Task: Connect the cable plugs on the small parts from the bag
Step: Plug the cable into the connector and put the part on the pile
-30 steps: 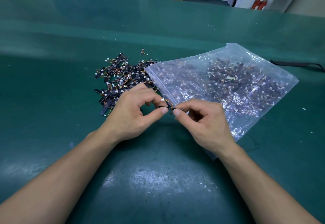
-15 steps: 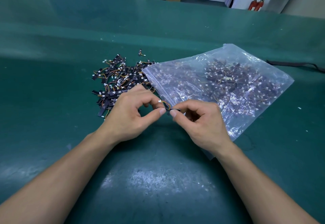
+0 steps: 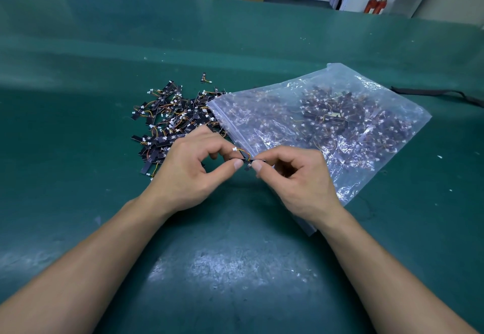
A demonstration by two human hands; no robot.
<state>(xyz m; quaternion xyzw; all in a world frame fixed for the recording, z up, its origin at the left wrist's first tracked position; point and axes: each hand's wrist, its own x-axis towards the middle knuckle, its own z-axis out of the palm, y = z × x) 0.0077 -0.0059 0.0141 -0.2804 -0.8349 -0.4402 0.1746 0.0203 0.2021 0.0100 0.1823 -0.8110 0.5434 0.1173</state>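
Over the middle of the green table (image 3: pixel 235 268), just in front of me, both my hands meet on one small part (image 3: pixel 247 161), a thin black strip held level above the surface. My left hand (image 3: pixel 188 174) pinches its left end between thumb and forefinger, the other fingers curled in. My right hand (image 3: pixel 298 181) pinches the right end the same way, so the two thumb tips sit just beside each other with only a sliver of strip showing between them. A short orange and yellow wire (image 3: pixel 246 153) loops up from the strip and ends in a white plug (image 3: pixel 234 148), which stands free just above my left forefinger. Whether the strip has a socket under my fingers I cannot tell. Beyond my left hand lies a loose pile (image 3: pixel 170 121) of the same black strips with wires and white plugs. Touching the pile on its right is a clear plastic bag (image 3: pixel 327 124) full of more of them, its mouth toward the pile. A black strap (image 3: pixel 432 92) lies past the bag's far right side
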